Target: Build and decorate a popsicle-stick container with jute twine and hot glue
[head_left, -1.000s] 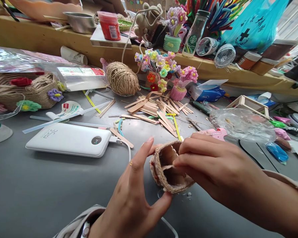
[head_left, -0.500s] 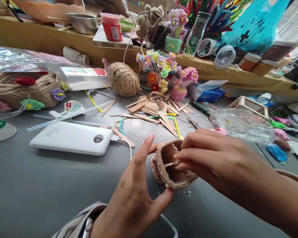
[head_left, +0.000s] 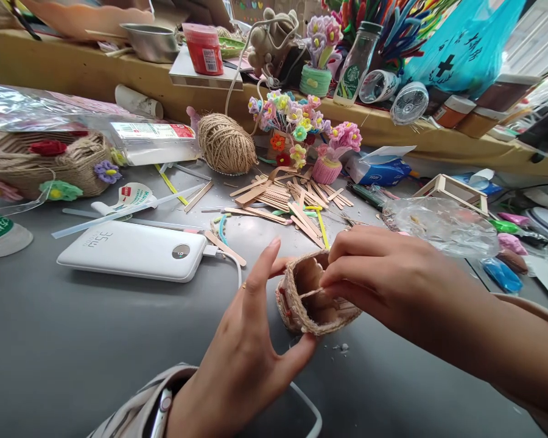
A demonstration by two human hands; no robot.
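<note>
A small twine-rimmed basket [head_left: 290, 310] is tilted with its mouth toward me, its inside walls lined with wooden craft sticks. My left hand [head_left: 249, 337] grips it from the left, thumb at the lower rim and fingers at the far side, with the index finger raised. Over the opening, my right hand [head_left: 388, 274] reaches in with fingertips pinched together. A thin pale wooden stick [head_left: 311, 293] runs across the basket's inside and ends at those fingertips; the rest of it is hidden by the fingers.
Behind the basket lie loose craft sticks [head_left: 274, 194] and a ball of twine [head_left: 226, 143]. A white power bank [head_left: 132, 252] with a cable sits left. Yarn flowers [head_left: 296, 115], a crumpled plastic bag [head_left: 442, 225] and a small wooden frame [head_left: 454, 193] stand farther back.
The basket and both hands sit slightly higher in the picture, and the view has shifted a little. My right fingertips remain inside the basket at the stick.
</note>
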